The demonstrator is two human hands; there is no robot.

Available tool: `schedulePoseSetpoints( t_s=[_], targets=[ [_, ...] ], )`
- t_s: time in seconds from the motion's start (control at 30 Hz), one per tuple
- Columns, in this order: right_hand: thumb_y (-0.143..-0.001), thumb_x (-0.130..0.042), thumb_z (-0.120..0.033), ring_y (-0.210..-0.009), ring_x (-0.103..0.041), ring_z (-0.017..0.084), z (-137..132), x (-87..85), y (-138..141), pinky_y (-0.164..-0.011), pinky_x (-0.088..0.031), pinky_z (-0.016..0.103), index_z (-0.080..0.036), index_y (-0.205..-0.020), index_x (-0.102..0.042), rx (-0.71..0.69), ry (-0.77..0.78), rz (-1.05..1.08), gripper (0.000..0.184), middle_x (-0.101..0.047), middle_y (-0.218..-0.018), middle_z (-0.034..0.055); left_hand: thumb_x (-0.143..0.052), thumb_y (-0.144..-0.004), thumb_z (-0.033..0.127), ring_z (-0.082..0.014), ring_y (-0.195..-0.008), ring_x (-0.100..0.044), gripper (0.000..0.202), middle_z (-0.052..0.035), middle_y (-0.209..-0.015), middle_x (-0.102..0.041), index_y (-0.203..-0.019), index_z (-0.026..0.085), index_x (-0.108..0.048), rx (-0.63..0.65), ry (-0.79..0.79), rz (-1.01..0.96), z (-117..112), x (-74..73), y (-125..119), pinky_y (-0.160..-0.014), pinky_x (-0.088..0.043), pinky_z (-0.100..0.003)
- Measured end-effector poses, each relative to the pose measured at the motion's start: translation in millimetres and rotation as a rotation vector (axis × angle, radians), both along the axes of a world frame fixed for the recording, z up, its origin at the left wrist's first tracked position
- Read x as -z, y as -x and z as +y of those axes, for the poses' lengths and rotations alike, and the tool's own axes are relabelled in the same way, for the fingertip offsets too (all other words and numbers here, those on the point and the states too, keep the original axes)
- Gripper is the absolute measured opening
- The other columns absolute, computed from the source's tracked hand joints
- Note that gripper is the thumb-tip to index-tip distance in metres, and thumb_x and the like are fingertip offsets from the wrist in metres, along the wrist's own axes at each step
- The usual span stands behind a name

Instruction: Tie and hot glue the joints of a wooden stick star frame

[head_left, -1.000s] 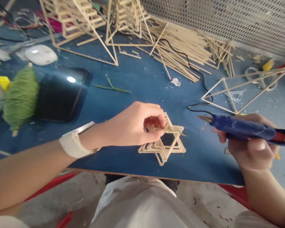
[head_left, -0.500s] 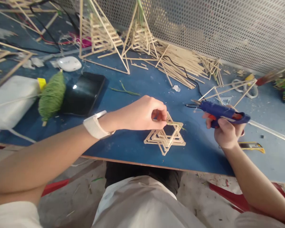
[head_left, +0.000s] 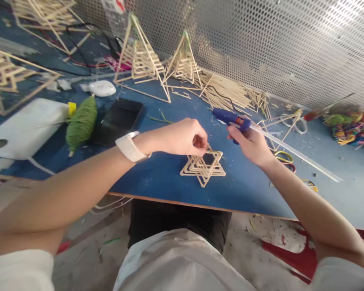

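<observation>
Head view: left hand (head_left: pixel 185 139) pinches a thin strand (head_left: pixel 214 152) against the stick star (head_left: pixel 203 171), which lies on the desk (head_left: pixel 157 182) under that grip. Just beyond, right hand (head_left: pixel 251 143), clenched round the glue gun (head_left: pixel 230 118), has swung nearer, its nozzle not yet touching.

Pale bare-wood star frame (head_left: pixel 203 167), glossy blue plastic glue gun (head_left: pixel 230 118), matt (dusty, scuffed) blue tabletop (head_left: pixel 157 178).
</observation>
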State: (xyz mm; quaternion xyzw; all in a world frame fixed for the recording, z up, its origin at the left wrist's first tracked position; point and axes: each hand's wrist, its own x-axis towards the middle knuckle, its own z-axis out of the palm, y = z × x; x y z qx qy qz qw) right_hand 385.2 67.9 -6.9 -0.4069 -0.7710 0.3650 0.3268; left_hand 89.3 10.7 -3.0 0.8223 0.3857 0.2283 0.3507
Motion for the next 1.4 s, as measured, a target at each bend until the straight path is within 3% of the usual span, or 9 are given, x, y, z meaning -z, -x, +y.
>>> schedulePoseSetpoints(
  t_s=[0.27, 0.43, 0.53, 0.77, 0.87, 0.97, 1.07, 1.27, 1.4],
  targets=[
    [-0.094, -0.082, -0.087, -0.078, -0.059, 0.022, 76, 24.4, 69, -0.073, -0.055, 0.041, -0.025, -0.12, -0.075, -0.198, 0.027, 0.002, 0.068, -0.068, -0.087, 0.0019, -0.078, -0.1, 0.038, -0.015, -0.072, -0.069, 0.02, 0.0003, -0.086, -0.085, -0.094, 0.024, -0.09, 0.023, 0.044, 0.184, 14, -23.0, 34, -0.074, -0.049, -0.032],
    [-0.099, -0.078, -0.075, -0.089, -0.062, 0.026, 92, 40.6, 77, -0.083, -0.057, 0.044, -0.025, -0.102, -0.073, -0.161, -0.07, -0.113, 0.051, -0.072, -0.092, 0.0055, -0.073, -0.095, 0.021, -0.0256, -0.085, -0.077, 0.012, -0.0068, -0.093, -0.084, -0.09, 0.021, -0.084, -0.332, -0.233, 0.663, 21, -14.1, 64, -0.074, -0.044, -0.037],
    [-0.101, -0.077, -0.064, -0.093, -0.065, 0.028, 94, 46.8, 78, -0.09, -0.059, 0.049, -0.024, -0.105, -0.074, -0.126, -0.17, -0.17, 0.04, -0.076, -0.098, 0.0078, -0.07, -0.097, 0.02, -0.0318, -0.091, -0.079, 0.013, -0.0109, -0.101, -0.083, -0.1, 0.02, -0.083, -0.406, -0.321, 0.804, 22, -4.7, 74, -0.071, -0.042, -0.039],
    [-0.088, -0.091, -0.048, -0.111, -0.075, 0.034, 68, 38.5, 58, -0.101, -0.066, 0.057, -0.026, -0.139, -0.069, 0.007, -0.247, -0.131, 0.06, -0.077, -0.136, 0.015, -0.07, -0.102, 0.022, -0.0323, -0.096, -0.081, 0.009, -0.0091, -0.102, -0.082, -0.102, 0.021, -0.079, -0.37, -0.331, 0.842, 16, -1.1, 69, -0.07, -0.043, -0.039],
    [-0.095, -0.089, -0.044, -0.091, -0.07, 0.028, 35, 26.6, 20, -0.084, -0.065, 0.053, -0.031, -0.129, -0.068, 0.109, -0.277, -0.08, 0.043, -0.074, -0.118, 0.0079, -0.067, -0.103, 0.019, -0.0316, -0.093, -0.081, 0.011, -0.0091, -0.102, -0.081, -0.101, 0.02, -0.077, -0.376, -0.352, 0.856, 14, 1.8, 71, -0.069, -0.042, -0.039],
    [-0.103, -0.085, -0.046, -0.079, -0.066, 0.023, 2, 14.5, -14, -0.072, -0.061, 0.045, -0.032, -0.114, -0.075, -0.169, 0.023, -0.094, 0.02, -0.072, -0.098, 0.0022, -0.065, -0.104, 0.019, -0.0312, -0.093, -0.08, 0.012, -0.0106, -0.103, -0.08, -0.1, 0.019, -0.076, -0.365, -0.389, 0.856, 15, 5.5, 72, -0.07, -0.045, -0.039],
    [-0.104, -0.089, -0.042, -0.11, -0.078, 0.03, -19, 7.7, -23, -0.09, -0.065, 0.049, -0.035, -0.143, -0.08, -0.381, 0.111, -0.112, 0.04, -0.082, -0.128, 0.0069, -0.062, -0.107, 0.02, -0.0289, -0.095, -0.079, 0.015, -0.0097, -0.106, -0.079, -0.101, 0.019, -0.076, -0.356, -0.44, 0.786, 19, 4.9, 67, -0.073, -0.048, -0.039],
    [-0.105, -0.081, -0.02, -0.113, -0.077, 0.029, -25, 13.6, -10, -0.088, -0.066, 0.047, -0.035, -0.142, -0.08, -0.366, -0.191, -0.058, 0.041, -0.082, -0.132, 0.0082, -0.063, -0.102, 0.013, -0.0263, -0.096, -0.078, 0.015, -0.0074, -0.112, -0.078, -0.11, 0.02, -0.074, -0.312, -0.488, 0.701, 21, -3.3, 56, -0.076, -0.053, -0.04],
    [-0.103, -0.061, -0.007, -0.135, -0.074, 0.034, 7, 24.0, -13, -0.116, -0.065, 0.06, -0.034, -0.15, -0.076, -0.288, -0.46, -0.259, 0.056, -0.076, -0.145, 0.0106, -0.066, -0.102, 0.01, -0.0277, -0.103, -0.078, 0.028, -0.0099, -0.123, -0.076, -0.128, 0.018, -0.071, -0.248, -0.563, 0.666, 20, 0.8, 52, -0.084, -0.059, -0.041]
  ],
)
